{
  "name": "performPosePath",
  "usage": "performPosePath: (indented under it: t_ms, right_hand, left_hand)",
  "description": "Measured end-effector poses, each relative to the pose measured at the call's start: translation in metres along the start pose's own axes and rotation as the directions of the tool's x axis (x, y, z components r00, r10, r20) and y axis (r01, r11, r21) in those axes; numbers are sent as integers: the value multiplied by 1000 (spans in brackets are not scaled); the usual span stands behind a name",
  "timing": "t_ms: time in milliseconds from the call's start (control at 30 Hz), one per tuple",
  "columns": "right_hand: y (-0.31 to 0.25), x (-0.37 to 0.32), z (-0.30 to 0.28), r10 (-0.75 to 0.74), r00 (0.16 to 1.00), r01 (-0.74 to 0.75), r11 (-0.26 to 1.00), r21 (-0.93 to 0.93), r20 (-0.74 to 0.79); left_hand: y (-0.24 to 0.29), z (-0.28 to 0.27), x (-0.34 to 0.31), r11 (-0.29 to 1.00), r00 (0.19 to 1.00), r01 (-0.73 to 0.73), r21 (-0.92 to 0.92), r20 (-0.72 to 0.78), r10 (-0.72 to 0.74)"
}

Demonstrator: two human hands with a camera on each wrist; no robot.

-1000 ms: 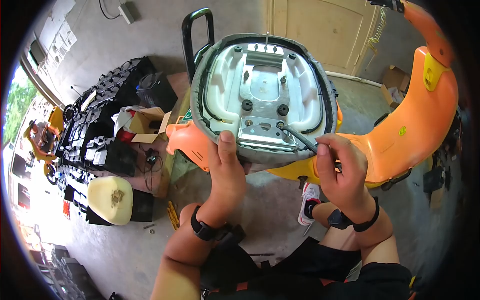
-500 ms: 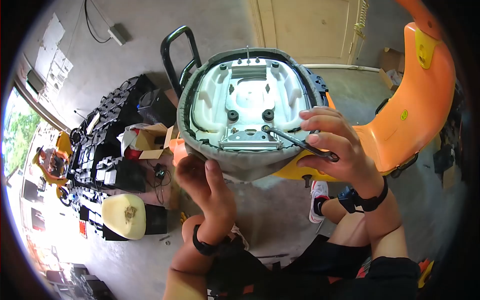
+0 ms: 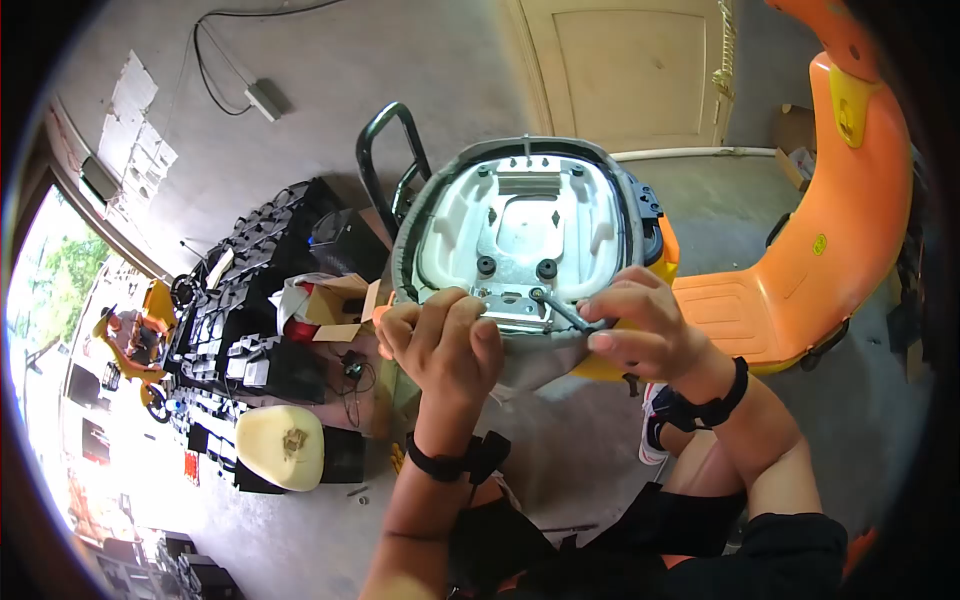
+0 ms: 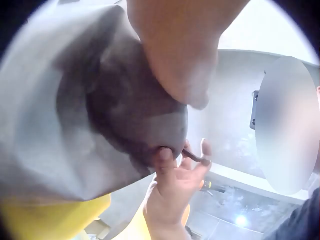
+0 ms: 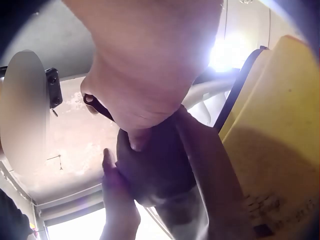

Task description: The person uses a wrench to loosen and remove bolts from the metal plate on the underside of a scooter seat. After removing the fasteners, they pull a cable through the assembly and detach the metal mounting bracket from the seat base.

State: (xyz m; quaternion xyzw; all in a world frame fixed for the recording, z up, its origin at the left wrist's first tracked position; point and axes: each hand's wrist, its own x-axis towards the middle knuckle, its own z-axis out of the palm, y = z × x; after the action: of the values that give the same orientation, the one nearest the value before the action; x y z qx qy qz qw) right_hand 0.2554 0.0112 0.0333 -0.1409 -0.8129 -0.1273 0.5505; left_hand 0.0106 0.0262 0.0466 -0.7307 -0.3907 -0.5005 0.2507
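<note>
An upturned scooter seat [image 3: 525,232], with its white underside facing up and a grey cover [image 3: 545,362] around it, is in front of both hands. My left hand [image 3: 440,345] has its fingers curled at the seat's front rim, beside the metal hinge bracket [image 3: 512,307]. A dark ring wrench [image 3: 568,312] slants from a bolt on the bracket's right side to my right hand [image 3: 645,325], whose thumb and fingers are around the handle. In the left wrist view, that thumb [image 4: 165,155] lies against the cover, with the wrench [image 4: 194,156] by the fingers.
An orange scooter body [image 3: 760,310] stands at the right, and a black grab rail [image 3: 375,165] rises behind the seat. Black batteries [image 3: 260,270], an opened carton [image 3: 345,305] and a cream seat foam [image 3: 280,447] are at the left.
My left hand has gone from under the seat's front edge up to its rim by the bracket. My right fingers opened wider along the wrench, then closed in; its ring end stays at the bolt.
</note>
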Motion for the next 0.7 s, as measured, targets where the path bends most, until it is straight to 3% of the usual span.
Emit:
performPosePath:
  t_ms: [100,267,400,700]
  right_hand:
    - [-9,15,12,-53,999,53,998,-25,4]
    - [-39,41,39,16,999,-20,990,-143,-30]
    - [-56,49,53,60,997,-70,973,-221,-51]
    - [-68,51,51,11,1000,-4,966,-260,25]
  left_hand:
    - [-20,3,3,998,1000,15,-54,-13,-16]
    - [-30,-1,17,985,990,33,-171,-130,-55]
    - [-19,0,17,950,994,-78,-302,-94,52]
    - [-23,12,3,947,985,-60,-315,-174,5]
